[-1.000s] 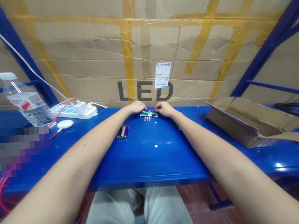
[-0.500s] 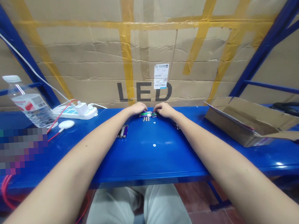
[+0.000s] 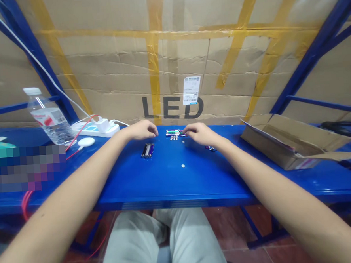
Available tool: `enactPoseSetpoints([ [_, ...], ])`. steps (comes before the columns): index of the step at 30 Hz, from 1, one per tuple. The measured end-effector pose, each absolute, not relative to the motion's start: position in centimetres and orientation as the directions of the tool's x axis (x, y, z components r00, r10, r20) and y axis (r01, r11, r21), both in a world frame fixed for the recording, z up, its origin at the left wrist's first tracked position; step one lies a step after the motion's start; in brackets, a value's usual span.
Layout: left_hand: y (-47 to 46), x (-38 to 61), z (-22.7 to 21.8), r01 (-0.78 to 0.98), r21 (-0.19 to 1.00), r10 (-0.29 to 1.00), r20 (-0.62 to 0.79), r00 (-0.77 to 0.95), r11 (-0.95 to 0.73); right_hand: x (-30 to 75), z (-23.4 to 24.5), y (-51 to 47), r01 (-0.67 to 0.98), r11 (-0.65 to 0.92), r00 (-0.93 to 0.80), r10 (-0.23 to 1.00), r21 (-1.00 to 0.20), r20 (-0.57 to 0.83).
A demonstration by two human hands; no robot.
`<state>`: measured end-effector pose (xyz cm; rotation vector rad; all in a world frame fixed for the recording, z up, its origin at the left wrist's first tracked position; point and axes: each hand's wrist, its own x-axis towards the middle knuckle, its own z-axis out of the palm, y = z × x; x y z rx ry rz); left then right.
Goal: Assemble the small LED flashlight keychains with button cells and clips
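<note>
At the back of the table, slim shiny tubes (image 3: 173, 133), some green, lie side by side in a row. My right hand (image 3: 201, 133) is at their right end with its fingers pinched together; what is between the fingertips is too small to make out. My left hand (image 3: 142, 130) hovers to the left of the row, fingers loosely curled and apart, with nothing visible in it. Below it lies a second group of dark, silver and purple tubes (image 3: 147, 150). Several small round silvery pieces (image 3: 174, 138) sit just in front of the green row.
Small metal clips or rings (image 3: 211, 148) lie under my right wrist. An open cardboard box (image 3: 295, 148) stands on the right of the blue table (image 3: 172, 183). At left are a water bottle (image 3: 51, 121), a power strip (image 3: 95, 129) and a white disc on a red cable (image 3: 86, 142).
My left hand has lifted off the green row and moved left, uncovering more of the tubes. My right hand has shifted slightly right and stays at the row's end. The view has turned a little.
</note>
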<state>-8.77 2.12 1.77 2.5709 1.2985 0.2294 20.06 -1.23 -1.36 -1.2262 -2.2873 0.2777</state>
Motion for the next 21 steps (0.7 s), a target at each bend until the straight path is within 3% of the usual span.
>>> enactPoseSetpoints([
  [3, 1.2, -9.1, 1.6, 0.751, 0.319, 0.797, 0.021, 0.604, -0.578, 16.0, -1.4, -4.4, 0.608, 0.749, -0.653, 0.661, -0.265, 0.369],
  [6, 1.1, -8.9, 1.1, 0.746, 0.318, 0.783, -0.014, 0.621, -0.586, 12.8, -2.1, -6.2, 0.530, 0.832, -0.775, 0.554, -0.165, 0.303],
  [11, 1.4, -8.6, 0.5, 0.777, 0.302, 0.801, -0.063, 0.595, -0.553, 11.7, -3.2, -6.5, 0.590, 0.803, -0.775, 0.592, -0.084, 0.220],
  [21, 1.7, -8.2, -0.3, 0.758, 0.338, 0.800, -0.023, 0.599, -0.558, 11.5, -2.7, -6.3, 0.626, 0.777, -0.762, 0.626, -0.060, 0.164],
])
